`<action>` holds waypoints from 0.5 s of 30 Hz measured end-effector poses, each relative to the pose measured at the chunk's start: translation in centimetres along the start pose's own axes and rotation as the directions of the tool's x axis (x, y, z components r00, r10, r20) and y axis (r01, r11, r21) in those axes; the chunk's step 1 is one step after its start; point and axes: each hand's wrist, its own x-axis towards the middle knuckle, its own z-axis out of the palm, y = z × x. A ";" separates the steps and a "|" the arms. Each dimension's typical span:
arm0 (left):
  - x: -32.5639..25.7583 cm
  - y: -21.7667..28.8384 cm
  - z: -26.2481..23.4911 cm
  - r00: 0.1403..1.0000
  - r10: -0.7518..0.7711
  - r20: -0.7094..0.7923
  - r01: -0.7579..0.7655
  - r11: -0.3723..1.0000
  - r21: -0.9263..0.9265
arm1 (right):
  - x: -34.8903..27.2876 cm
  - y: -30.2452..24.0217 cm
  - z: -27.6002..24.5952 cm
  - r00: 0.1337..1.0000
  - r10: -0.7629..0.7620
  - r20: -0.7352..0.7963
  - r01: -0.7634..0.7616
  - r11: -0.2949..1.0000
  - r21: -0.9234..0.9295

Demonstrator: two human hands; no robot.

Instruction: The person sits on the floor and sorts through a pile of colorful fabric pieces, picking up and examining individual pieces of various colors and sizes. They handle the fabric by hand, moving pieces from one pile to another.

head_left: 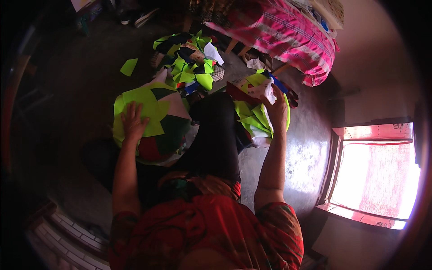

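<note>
My left hand (132, 122) lies flat with spread fingers on a bright yellow-green cloth piece (152, 118). Under and beside that piece are a dark green cloth piece (174, 130), a dark red one (154, 148) and a pale one (179, 104), bunched by my left leg. At the right, my right hand (277, 110) is closed on a white cloth piece (269, 91) at the top of a second heap of scraps (252, 114). That heap holds yellow-green, dark red and white pieces. A blue strip (280, 84) lies just beyond my right fingers.
A larger pile of mixed cloth scraps (184, 65) lies on the grey floor ahead. One yellow-green scrap (129, 67) sits apart to its left. Beyond, a pink checked cloth (288, 36) hangs over wooden-legged furniture. A bright curtained window (378, 175) is at the right.
</note>
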 end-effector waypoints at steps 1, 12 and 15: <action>-0.1 -0.2 0.1 1.000 0.000 -0.013 -0.001 1.000 -0.008 | -0.1 0.9 0.8 0.998 -0.026 0.058 0.027 1.000 -0.005; -0.6 0.4 -1.1 0.988 0.048 -0.146 -0.055 0.997 -0.046 | -1.1 1.1 2.8 0.991 0.133 0.004 -0.133 0.989 -0.069; -0.6 0.8 -1.6 0.989 0.049 -0.140 -0.057 0.997 -0.054 | -1.1 1.8 2.6 0.985 0.171 -0.020 -0.172 0.983 -0.070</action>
